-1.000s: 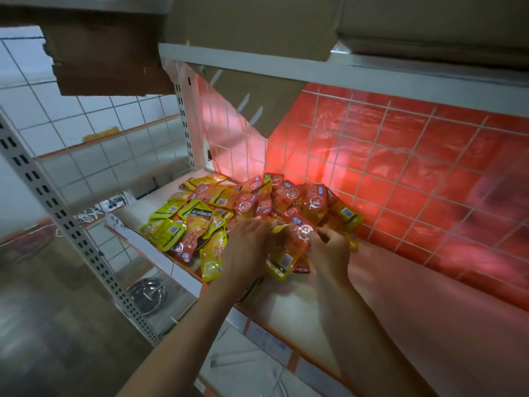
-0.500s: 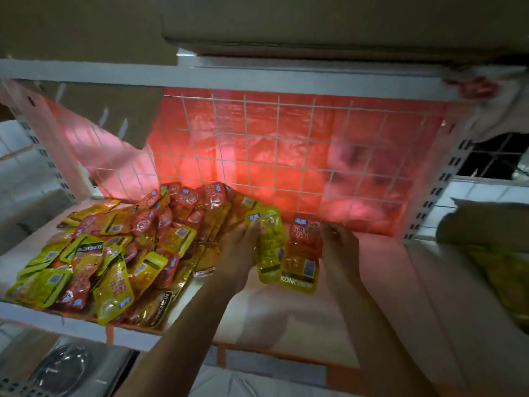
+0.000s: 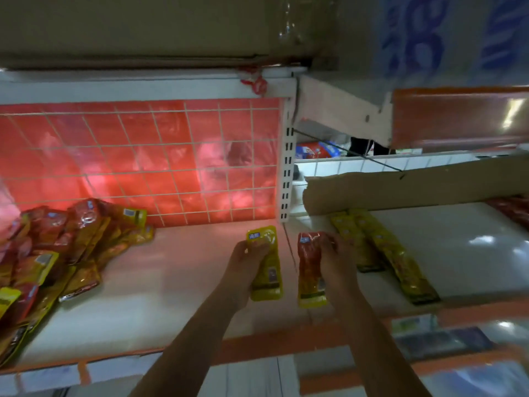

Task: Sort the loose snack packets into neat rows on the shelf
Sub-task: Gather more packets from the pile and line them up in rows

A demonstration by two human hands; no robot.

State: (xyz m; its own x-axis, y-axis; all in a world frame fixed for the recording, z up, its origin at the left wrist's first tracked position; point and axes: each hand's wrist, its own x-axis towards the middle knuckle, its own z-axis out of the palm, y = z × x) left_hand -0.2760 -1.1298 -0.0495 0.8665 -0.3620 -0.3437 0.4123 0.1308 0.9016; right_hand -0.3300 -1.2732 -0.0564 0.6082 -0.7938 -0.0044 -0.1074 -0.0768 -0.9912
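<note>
Nearest, below both wrists, an orange front strip (image 3: 272,343) edges the pale, glossy shelf (image 3: 171,296), with blurred price labels under it. Above that surface the left hand (image 3: 243,265) grips a yellow packet (image 3: 269,282), its fingers curled round the packet's left edge and the fingertips pressed on its face near the top. Just beside it, the right hand (image 3: 336,259) grips a red packet (image 3: 309,267), fingers wrapped over its right edge. The two packets are upright side by side, close but apart; whether their lower ends touch the shelf cannot be told. Immediately right of the right hand's fingers, two rows of yellow packets (image 3: 398,262) lie end to end, running away from the front edge. Well to the left of the left hand's fingers sits the loose pile of packets (image 3: 71,247), red and yellow mixed, overlapping at all angles. Beyond the fingertips a white wire grid backed with red sheeting (image 3: 171,156) closes the rear of the bay, and a slotted white upright (image 3: 287,173) stands at its right end. Past the right hand's fingers a cardboard flap (image 3: 415,187) lies across the back of the neighbouring bay. Overhead is another white shelf (image 3: 143,87) carrying a cardboard box (image 3: 143,27). The pile is cut off by the left edge, the far ends of the rows go under the flap, more red packets (image 3: 512,207) show only partly at the right edge, and the print on all packets is too blurred to read.
</note>
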